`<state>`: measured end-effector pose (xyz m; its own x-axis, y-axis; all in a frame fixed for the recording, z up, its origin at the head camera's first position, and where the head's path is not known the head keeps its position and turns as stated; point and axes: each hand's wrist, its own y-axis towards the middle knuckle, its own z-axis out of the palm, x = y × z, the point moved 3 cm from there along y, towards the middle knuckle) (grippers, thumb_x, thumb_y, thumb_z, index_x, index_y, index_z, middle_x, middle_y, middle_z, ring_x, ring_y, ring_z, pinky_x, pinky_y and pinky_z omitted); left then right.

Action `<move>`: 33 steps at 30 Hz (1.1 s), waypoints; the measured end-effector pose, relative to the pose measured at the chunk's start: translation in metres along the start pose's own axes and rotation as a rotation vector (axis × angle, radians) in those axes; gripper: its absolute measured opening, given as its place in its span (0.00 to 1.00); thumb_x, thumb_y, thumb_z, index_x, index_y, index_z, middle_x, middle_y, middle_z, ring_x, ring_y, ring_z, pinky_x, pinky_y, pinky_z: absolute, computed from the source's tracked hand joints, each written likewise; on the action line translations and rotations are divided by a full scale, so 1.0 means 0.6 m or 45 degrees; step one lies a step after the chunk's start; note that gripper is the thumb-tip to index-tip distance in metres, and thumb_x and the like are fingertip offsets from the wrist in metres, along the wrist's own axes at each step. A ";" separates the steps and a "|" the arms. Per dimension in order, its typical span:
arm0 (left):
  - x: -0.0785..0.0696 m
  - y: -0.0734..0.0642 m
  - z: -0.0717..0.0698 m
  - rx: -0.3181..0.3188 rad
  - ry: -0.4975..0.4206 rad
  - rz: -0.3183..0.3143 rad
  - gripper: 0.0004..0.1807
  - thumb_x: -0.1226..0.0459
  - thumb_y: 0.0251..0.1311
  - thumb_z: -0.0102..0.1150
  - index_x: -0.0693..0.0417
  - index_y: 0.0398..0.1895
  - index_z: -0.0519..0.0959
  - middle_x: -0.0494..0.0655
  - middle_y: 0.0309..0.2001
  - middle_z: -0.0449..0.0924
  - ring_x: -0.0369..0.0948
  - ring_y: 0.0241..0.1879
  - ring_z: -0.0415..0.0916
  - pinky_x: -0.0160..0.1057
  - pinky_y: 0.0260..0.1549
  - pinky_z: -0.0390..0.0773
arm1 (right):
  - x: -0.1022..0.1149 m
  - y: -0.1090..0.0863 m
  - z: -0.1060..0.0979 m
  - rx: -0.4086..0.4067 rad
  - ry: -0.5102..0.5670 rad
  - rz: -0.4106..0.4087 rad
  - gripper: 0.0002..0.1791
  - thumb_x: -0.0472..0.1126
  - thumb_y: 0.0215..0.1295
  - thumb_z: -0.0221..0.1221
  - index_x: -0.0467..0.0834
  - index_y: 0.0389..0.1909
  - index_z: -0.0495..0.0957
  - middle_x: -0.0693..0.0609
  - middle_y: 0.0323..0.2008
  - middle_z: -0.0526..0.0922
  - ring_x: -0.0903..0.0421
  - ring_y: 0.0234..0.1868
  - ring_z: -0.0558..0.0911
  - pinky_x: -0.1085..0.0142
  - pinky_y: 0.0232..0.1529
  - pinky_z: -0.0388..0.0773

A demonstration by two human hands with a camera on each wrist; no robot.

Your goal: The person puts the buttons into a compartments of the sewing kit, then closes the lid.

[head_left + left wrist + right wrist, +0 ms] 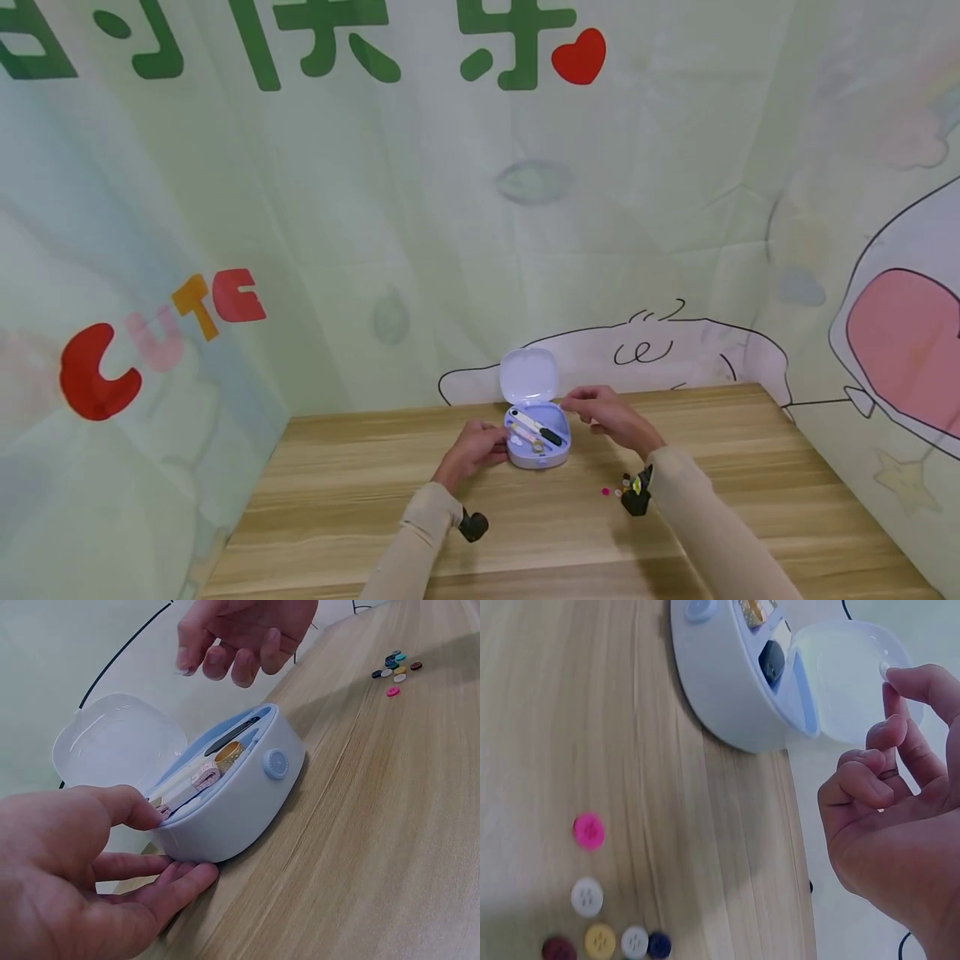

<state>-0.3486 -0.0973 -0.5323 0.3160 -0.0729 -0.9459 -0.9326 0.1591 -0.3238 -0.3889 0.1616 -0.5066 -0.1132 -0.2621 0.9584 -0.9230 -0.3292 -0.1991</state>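
A white and blue sewing box (232,829) sits on the wooden table (337,487), near the back edge, with its lid (124,742) up. Inside are a black and white tool (551,436), a rolled tape measure (205,777) and a gold thimble (229,757). The left hand (67,877) grips the side of the box, with its thumb on the rim. The right hand (900,832) is up by the other side, pinching a tiny white thing (884,671), too small to name. Colored buttons (400,678) lie on the table, right of the box. The pink button (589,831) sits a little apart.
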 end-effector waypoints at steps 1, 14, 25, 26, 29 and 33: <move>0.000 0.000 0.000 -0.001 -0.001 0.000 0.11 0.71 0.71 0.56 0.75 0.48 0.78 0.56 0.39 0.82 0.43 0.36 0.80 0.43 0.45 0.87 | 0.002 0.002 0.003 -0.003 0.005 0.001 0.18 0.49 0.73 0.64 0.38 0.52 0.81 0.43 0.37 0.74 0.49 0.37 0.71 0.68 0.25 0.65; -0.001 0.000 0.003 0.000 0.021 -0.001 0.14 0.71 0.72 0.56 0.77 0.52 0.76 0.58 0.41 0.82 0.44 0.38 0.80 0.43 0.46 0.87 | 0.003 0.014 0.014 -0.101 0.005 0.066 0.23 0.52 0.70 0.66 0.42 0.58 0.82 0.43 0.42 0.75 0.48 0.39 0.71 0.67 0.27 0.66; -0.003 -0.001 0.000 0.003 0.040 0.008 0.14 0.71 0.72 0.56 0.77 0.52 0.75 0.61 0.43 0.83 0.45 0.39 0.81 0.44 0.47 0.87 | 0.004 -0.008 -0.014 0.037 -0.003 -0.014 0.35 0.54 0.72 0.65 0.47 0.75 0.69 0.40 0.46 0.75 0.49 0.41 0.70 0.68 0.27 0.68; -0.002 0.000 -0.001 0.004 0.043 0.010 0.14 0.71 0.72 0.56 0.77 0.52 0.75 0.61 0.43 0.83 0.45 0.39 0.81 0.44 0.47 0.87 | 0.003 -0.010 -0.017 0.048 -0.015 -0.024 0.35 0.54 0.72 0.64 0.47 0.75 0.68 0.39 0.46 0.75 0.48 0.41 0.71 0.68 0.27 0.68; 0.002 0.002 -0.002 0.002 0.037 0.009 0.14 0.71 0.71 0.57 0.77 0.52 0.75 0.60 0.42 0.83 0.45 0.38 0.81 0.44 0.46 0.87 | -0.001 -0.017 -0.028 0.062 -0.042 -0.040 0.36 0.55 0.72 0.64 0.47 0.76 0.67 0.37 0.46 0.76 0.45 0.41 0.71 0.67 0.27 0.67; 0.004 0.004 -0.003 0.011 0.032 0.017 0.14 0.71 0.71 0.57 0.77 0.52 0.76 0.59 0.42 0.83 0.44 0.38 0.81 0.44 0.46 0.87 | -0.009 -0.029 -0.045 0.070 -0.053 -0.072 0.36 0.53 0.71 0.65 0.47 0.75 0.68 0.36 0.47 0.75 0.42 0.41 0.71 0.67 0.27 0.67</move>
<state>-0.3501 -0.0988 -0.5355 0.2987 -0.0952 -0.9496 -0.9353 0.1684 -0.3111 -0.3821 0.1929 -0.5027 -0.0449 -0.2785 0.9594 -0.9059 -0.3934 -0.1566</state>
